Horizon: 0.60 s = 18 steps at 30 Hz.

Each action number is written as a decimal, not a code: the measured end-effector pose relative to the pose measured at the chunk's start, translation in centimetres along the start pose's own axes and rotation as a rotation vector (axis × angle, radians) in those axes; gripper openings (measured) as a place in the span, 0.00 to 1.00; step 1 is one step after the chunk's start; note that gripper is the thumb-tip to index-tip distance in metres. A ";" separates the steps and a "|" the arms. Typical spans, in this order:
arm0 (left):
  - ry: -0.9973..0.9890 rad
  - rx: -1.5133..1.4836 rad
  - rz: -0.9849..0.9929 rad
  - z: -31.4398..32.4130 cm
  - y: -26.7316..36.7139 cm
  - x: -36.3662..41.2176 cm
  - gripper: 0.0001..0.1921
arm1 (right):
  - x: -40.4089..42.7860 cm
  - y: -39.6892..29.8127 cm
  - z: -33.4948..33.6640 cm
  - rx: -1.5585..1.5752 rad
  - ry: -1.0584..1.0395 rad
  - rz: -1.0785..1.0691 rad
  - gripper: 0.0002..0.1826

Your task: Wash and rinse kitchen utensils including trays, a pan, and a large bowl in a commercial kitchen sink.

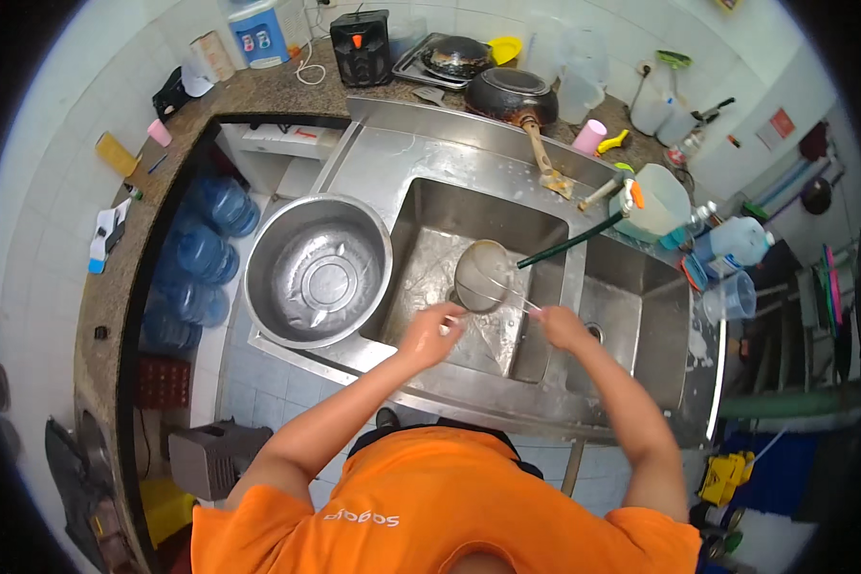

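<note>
My right hand [563, 328] grips the wire handle of a round fine-mesh strainer [482, 276], held over the large steel sink basin [430, 251]. My left hand [434, 336] is just left of the strainer's lower rim, fingers curved and a gap showing between thumb and fingertips; whether a fingertip touches the rim cannot be told. A dark green hose [570, 240] reaches over the basin, its end close to the strainer's right side. On the drainboard to the left rests a wide steel bowl [262, 276], with wet-looking shine inside.
A smaller basin [610, 308] adjoins on the right. Behind the sink lie a frying pan [509, 97], a pink cup [589, 136] and a wooden-handled brush [603, 194]. A translucent jug [656, 204] and bottles [732, 240] line the right edge. Water bottles [208, 255] stand under the left counter.
</note>
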<state>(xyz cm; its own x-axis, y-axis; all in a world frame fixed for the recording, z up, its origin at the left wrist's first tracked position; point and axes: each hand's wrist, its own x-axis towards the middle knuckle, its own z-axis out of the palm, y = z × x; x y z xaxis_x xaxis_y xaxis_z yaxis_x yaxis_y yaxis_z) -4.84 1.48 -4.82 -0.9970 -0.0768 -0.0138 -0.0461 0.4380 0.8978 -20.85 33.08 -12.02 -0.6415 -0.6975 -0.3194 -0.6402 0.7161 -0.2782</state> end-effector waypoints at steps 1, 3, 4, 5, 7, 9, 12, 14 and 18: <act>0.072 0.075 0.056 -3.2 0.3 -1.7 0.16 | -3.4 -0.8 -2.2 0.035 0.020 0.122 0.30; 0.283 0.167 0.160 -9.1 0.1 -5.3 0.15 | -9.3 -2.6 -5.9 -0.032 0.028 0.372 0.33; 0.441 0.159 0.098 -11.2 -0.3 -7.1 0.15 | -11.0 -3.3 -7.5 -0.172 -0.040 0.570 0.35; 0.583 0.312 0.182 -14.1 -1.3 -8.7 0.19 | -12.1 -4.2 -8.3 -0.160 -0.019 0.586 0.34; 0.917 0.474 0.214 -18.2 -4.1 -11.1 0.26 | -13.4 -5.4 -9.6 -0.203 0.010 0.695 0.33; 1.166 0.480 -0.022 -20.7 -7.8 -12.3 0.30 | -14.3 -6.7 -9.3 -0.208 0.075 0.712 0.36; 0.984 0.023 -0.502 -23.2 -13.0 -12.0 0.27 | -15.8 -8.2 -8.6 -0.280 0.147 0.699 0.37; 0.727 -0.286 -0.546 -23.9 -15.5 -12.3 0.23 | -17.0 -9.5 -8.1 -0.347 0.127 0.785 0.37; 0.551 -0.863 -0.547 -23.9 -17.8 -12.1 0.11 | -16.5 -14.7 -7.2 -0.036 0.354 0.732 0.32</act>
<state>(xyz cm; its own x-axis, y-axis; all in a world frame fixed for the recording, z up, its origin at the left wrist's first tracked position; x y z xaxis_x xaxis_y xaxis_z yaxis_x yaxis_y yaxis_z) 9.53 -26.83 -10.09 -0.6848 -0.5398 -0.4896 -0.1920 -0.5145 0.8357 -3.84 33.87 3.85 -0.9945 -0.0238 -0.1022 -0.0159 0.9968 -0.0781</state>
